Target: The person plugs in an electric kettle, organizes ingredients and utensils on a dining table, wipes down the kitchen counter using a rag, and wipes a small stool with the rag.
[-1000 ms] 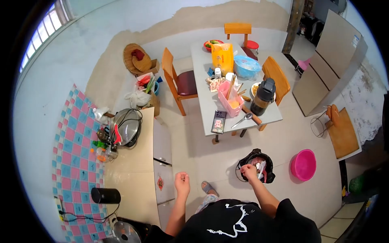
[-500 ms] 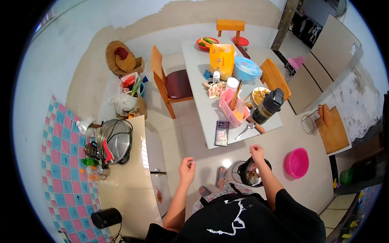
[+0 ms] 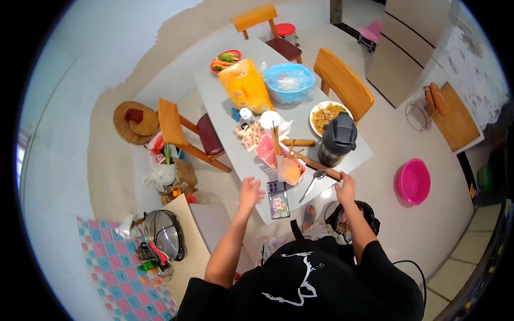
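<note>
My left hand (image 3: 250,193) is over the near left edge of the table (image 3: 214,96), fingers apart and holding nothing, just left of a phone (image 3: 278,200). At the near right edge, my right hand (image 3: 345,187) reaches the end of a wooden rolling pin (image 3: 323,169); its fingers are partly spread, and whether they touch it is unclear. Between the hands lies a metal spoon (image 3: 312,185). Behind the phone sits a pink basket (image 3: 266,151) with chopsticks and something orange. A dark-lidded bottle (image 3: 338,140) stands beyond my right hand, near a plate of food (image 3: 325,114).
Farther back are a yellow bag (image 3: 245,85), a blue bowl (image 3: 289,82) and a red bowl of vegetables (image 3: 225,61). Wooden chairs (image 3: 344,80) flank the table. A lined bin (image 3: 369,216) stands below my right arm, a pink basin (image 3: 413,182) farther right. A counter with a pan (image 3: 162,233) is left.
The view has moved closer to the table. Both hands have come from above the floor to the table's near edge, the right one to the rolling pin's end. My left fingers have opened.
</note>
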The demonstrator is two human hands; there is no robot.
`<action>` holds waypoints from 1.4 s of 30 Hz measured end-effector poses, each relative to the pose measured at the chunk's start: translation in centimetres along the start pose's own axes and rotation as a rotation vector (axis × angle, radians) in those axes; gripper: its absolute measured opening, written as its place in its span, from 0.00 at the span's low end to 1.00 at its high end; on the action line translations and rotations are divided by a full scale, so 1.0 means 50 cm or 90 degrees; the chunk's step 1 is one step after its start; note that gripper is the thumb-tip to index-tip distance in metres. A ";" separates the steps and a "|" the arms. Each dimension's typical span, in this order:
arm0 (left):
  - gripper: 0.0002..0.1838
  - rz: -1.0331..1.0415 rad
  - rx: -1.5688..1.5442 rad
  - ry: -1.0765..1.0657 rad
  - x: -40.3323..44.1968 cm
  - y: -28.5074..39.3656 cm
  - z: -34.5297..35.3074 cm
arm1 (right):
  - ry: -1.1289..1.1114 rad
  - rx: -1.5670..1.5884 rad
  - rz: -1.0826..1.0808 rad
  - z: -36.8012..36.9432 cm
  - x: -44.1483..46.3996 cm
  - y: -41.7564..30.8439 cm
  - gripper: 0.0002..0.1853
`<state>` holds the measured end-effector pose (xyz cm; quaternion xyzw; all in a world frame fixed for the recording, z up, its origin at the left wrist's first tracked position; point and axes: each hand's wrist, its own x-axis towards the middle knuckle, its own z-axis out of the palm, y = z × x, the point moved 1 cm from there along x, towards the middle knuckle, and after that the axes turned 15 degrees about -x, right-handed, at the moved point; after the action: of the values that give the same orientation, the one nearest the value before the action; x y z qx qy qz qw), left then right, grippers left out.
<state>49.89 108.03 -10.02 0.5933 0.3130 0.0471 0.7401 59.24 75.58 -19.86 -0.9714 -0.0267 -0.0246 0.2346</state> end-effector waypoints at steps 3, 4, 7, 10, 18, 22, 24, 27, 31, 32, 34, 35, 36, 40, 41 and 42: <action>0.18 -0.074 -0.026 0.077 0.087 0.040 0.077 | -0.007 0.003 0.005 -0.002 0.009 0.007 0.27; 0.16 -0.131 -0.008 0.051 0.118 0.035 0.085 | -0.019 -0.004 0.003 -0.002 0.014 0.009 0.26; 0.18 -0.206 -0.050 -0.007 0.148 0.036 0.114 | -0.001 0.027 0.057 0.027 0.028 0.029 0.23; 0.18 -0.214 -0.093 -0.033 0.139 0.051 0.123 | 0.006 0.088 0.079 0.018 0.020 0.023 0.20; 0.12 -0.190 -0.189 0.055 0.135 0.042 0.060 | -0.020 0.347 0.128 -0.042 -0.007 -0.053 0.16; 0.14 -0.196 -0.223 0.071 0.152 0.049 0.017 | 0.012 0.625 0.104 -0.083 -0.002 -0.163 0.16; 0.16 -0.204 -0.304 0.063 0.164 0.044 0.003 | 0.043 0.669 0.066 -0.136 0.011 -0.239 0.16; 0.18 -0.243 -0.374 0.143 0.208 -0.019 -0.017 | 0.131 0.505 -0.040 -0.236 0.032 -0.340 0.16; 0.15 -0.225 -0.539 0.170 0.206 -0.015 0.017 | 0.250 0.530 -0.178 -0.392 0.041 -0.467 0.18; 0.15 -0.222 -0.549 0.172 0.202 -0.011 0.029 | 0.269 0.545 -0.218 -0.421 0.040 -0.499 0.18; 0.11 -0.254 -0.612 0.196 0.195 -0.008 0.045 | 0.248 0.544 -0.249 -0.447 0.050 -0.552 0.17; 0.11 -0.251 -0.622 0.198 0.195 -0.012 0.046 | 0.179 0.539 -0.273 -0.448 0.060 -0.583 0.17; 0.10 -0.249 -0.651 0.156 0.199 -0.026 0.044 | 0.111 0.533 -0.295 -0.443 0.068 -0.613 0.17; 0.12 -0.283 -0.657 0.090 0.184 -0.050 -0.009 | 0.021 0.342 -0.398 -0.382 0.084 -0.702 0.17; 0.19 -0.289 -0.597 0.104 0.179 -0.056 -0.030 | 0.034 0.289 -0.438 -0.374 0.082 -0.715 0.18; 0.19 -0.285 -0.600 0.109 0.169 -0.046 -0.042 | 0.048 0.236 -0.476 -0.364 0.081 -0.725 0.18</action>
<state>54.86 112.88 -15.78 0.1088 0.4362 0.0720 0.8903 60.35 99.64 13.04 -0.8345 -0.3728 -0.1384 0.3815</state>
